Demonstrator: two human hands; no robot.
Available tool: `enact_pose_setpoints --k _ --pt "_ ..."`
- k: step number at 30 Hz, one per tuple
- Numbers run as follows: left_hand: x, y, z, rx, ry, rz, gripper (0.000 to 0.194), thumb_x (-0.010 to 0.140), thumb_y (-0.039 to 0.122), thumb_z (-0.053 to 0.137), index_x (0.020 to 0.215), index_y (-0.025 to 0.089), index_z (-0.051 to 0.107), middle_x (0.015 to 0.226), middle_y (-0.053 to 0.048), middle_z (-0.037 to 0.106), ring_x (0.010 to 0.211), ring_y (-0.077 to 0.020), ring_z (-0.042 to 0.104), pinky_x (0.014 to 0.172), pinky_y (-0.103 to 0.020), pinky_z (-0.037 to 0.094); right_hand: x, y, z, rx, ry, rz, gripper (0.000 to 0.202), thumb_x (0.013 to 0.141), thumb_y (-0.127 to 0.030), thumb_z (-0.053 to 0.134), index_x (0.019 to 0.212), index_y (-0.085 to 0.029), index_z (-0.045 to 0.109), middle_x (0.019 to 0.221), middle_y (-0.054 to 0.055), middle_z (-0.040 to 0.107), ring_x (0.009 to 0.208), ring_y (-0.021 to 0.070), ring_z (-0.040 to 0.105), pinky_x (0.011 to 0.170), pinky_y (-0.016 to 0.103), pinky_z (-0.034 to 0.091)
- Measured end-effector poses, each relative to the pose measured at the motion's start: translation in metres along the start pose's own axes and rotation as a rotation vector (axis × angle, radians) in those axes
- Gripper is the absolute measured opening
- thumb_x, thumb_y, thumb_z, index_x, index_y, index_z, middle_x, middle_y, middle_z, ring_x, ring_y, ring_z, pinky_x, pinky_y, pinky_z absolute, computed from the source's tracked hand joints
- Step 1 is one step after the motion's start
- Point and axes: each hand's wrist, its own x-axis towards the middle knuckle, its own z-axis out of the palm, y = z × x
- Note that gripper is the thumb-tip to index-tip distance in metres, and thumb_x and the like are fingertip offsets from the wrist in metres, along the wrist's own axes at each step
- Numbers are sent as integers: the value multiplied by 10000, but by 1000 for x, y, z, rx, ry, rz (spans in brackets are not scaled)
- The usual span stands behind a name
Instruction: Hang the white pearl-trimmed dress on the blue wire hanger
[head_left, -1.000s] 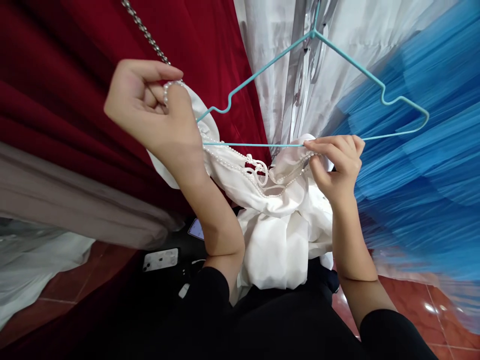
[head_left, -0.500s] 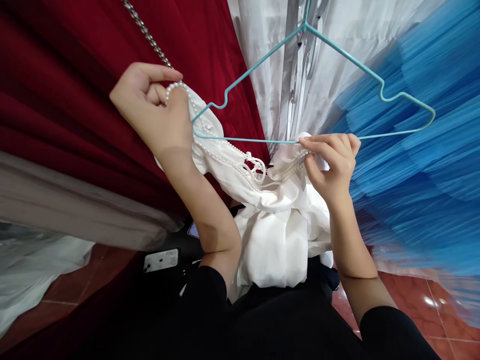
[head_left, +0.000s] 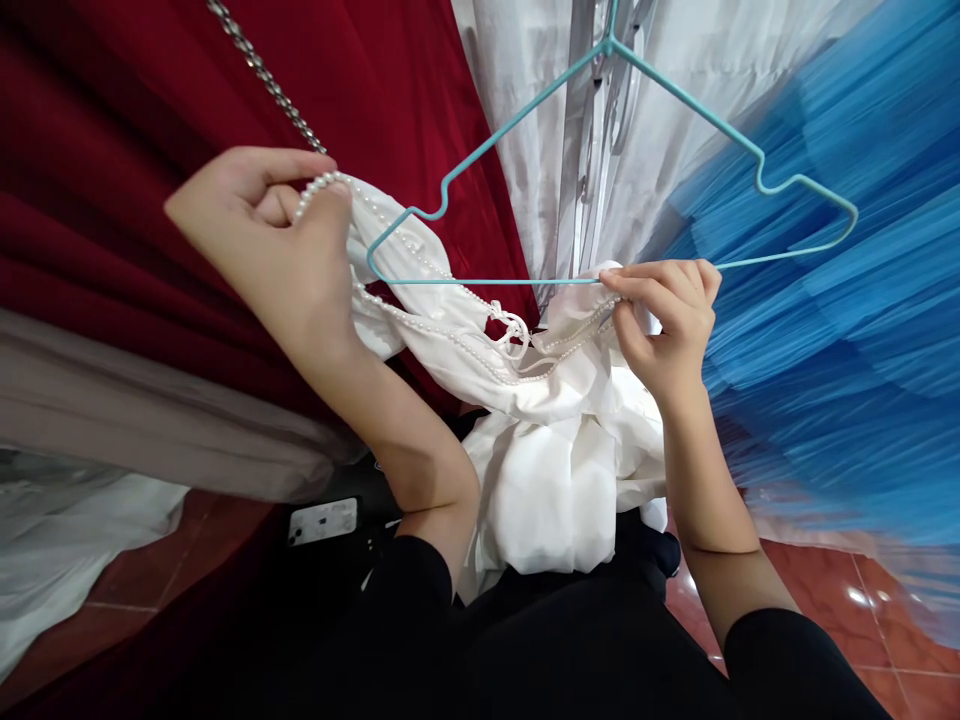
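A white dress [head_left: 555, 490] with pearl-trimmed edges hangs bunched in front of my body. My left hand [head_left: 281, 220] pinches a pearl-edged strap of it between thumb and finger, stretched out to the left. Behind the dress top is a light-blue wire hanger [head_left: 480, 281], its left end by the strap opening. My right hand [head_left: 667, 315] is closed on the hanger's bottom bar, together with what looks like the dress's other pearl-edged side. White cord ties [head_left: 511, 325] dangle at the middle of the neckline.
Dark red fabric [head_left: 390, 80] hangs at the left, with a beaded chain [head_left: 266, 80] before it. Blue tulle [head_left: 840, 330] fills the right side. White cloth and a metal rail [head_left: 589, 190] stand behind. A phone [head_left: 322, 521] lies at lower left.
My left hand has moved left and slightly down, pulling the pearl-edged strap out past the hanger's left end. The hanger has shifted slightly left; my right hand stays almost in place.
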Motion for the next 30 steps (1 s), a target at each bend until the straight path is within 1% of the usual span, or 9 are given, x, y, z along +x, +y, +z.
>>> enact_pose_setpoints --k 6,9,14,16,20,24,26,28,30 --pt "-11 35 34 -72 -89 79 395 721 -228 506 914 40 722 750 49 577 553 -18 348 547 -199 234 -2 -3 4 44 50 -9 279 941 -176 587 1094 -335 758 1032 -38 763 964 171 685 1049 466 439" --pt "-19 42 47 -174 -118 145 473 711 -247 565 1060 49 688 883 30 590 679 -40 495 599 -180 318 -2 -2 5 50 67 -11 266 942 -179 589 1087 -330 753 1023 -42 760 955 168 682 1047 460 435" --pt "-56 54 44 -341 77 150 291 882 -83 536 1007 107 718 921 3 634 820 -101 604 785 -228 466 -2 1 9 42 59 -1 254 939 -196 587 1086 -324 750 1032 -36 753 966 175 676 1075 469 437" --pt "-80 56 42 -389 -89 -31 220 973 62 549 894 157 731 781 0 642 708 -124 607 714 -261 492 -2 1 11 32 70 8 250 932 -199 584 1073 -318 753 1023 -33 752 962 175 678 1076 469 446" --pt "-121 37 53 -370 -701 -447 378 1040 501 608 880 195 762 746 -55 721 598 -168 656 544 -284 502 -2 -2 11 32 86 1 244 932 -198 583 1080 -312 740 1018 -35 748 961 167 682 1093 463 450" --pt "-134 24 79 -678 -445 -588 471 998 691 572 1070 238 677 1237 -111 730 1123 -237 738 975 -376 613 -1 -6 9 77 80 -17 268 933 -180 581 1118 -321 716 1054 -45 751 991 166 684 1117 474 443" --pt "-135 30 88 -844 -362 -586 441 1029 668 521 977 239 606 1130 -91 705 1227 -237 701 1106 -402 563 -1 -9 10 100 67 -8 299 933 -169 562 1138 -330 709 1068 -41 744 1021 174 682 1137 493 437" --pt "-134 39 90 -919 -341 -593 441 1045 643 501 863 243 498 873 -37 596 1094 -206 720 1123 -407 557 -3 -10 11 109 113 -8 301 938 -178 547 1136 -331 714 1086 -22 723 1055 189 678 1146 516 441" --pt "-134 46 87 -905 -315 -585 475 1043 648 500 810 246 398 749 5 428 899 -176 685 1098 -397 571 -8 -4 10 80 298 -2 257 928 -208 566 1097 -304 732 1120 23 676 1093 218 664 1091 523 480"
